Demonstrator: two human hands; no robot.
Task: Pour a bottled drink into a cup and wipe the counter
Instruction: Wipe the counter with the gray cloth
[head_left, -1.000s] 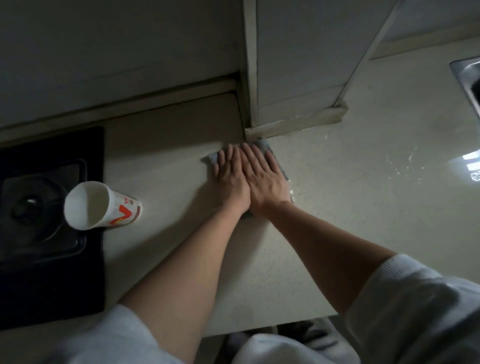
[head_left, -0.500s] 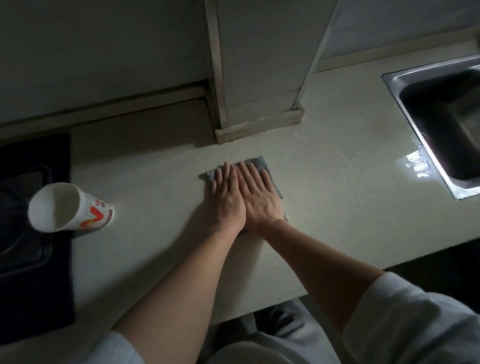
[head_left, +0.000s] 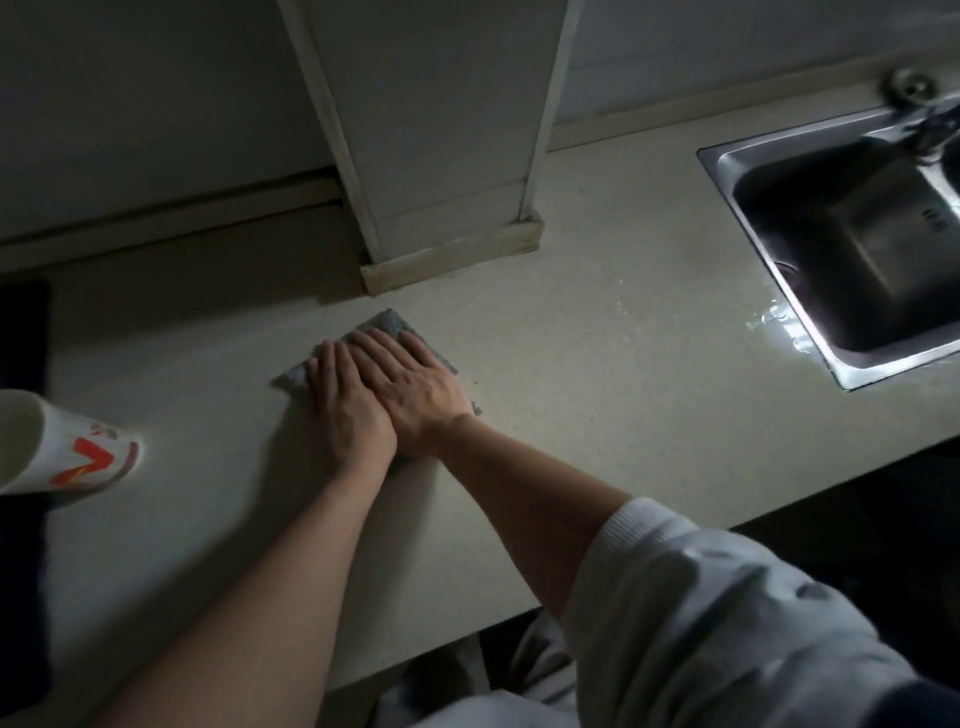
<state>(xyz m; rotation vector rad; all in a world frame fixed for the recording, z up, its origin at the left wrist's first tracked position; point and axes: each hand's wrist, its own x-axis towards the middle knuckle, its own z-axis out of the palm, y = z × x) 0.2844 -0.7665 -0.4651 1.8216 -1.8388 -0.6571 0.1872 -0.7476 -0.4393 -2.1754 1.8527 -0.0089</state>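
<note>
Both hands flat, fingers straight, side by side w/ right hand (head_left: 415, 387) partly over left hand (head_left: 345, 410), pressing a grey, nubbly folded cloth (head_left: 390, 323) on the smooth speckled counter (head_left: 597, 415). Paper cup (head_left: 62, 449), white w/ red-orange mark, upright well left of hands. Shiny steel sink (head_left: 769, 270) far right, wet patch (head_left: 779, 327) beside its rim.

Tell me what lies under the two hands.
A grey cloth lies flat on the counter under the left hand and right hand. Its middle is covered.
</note>
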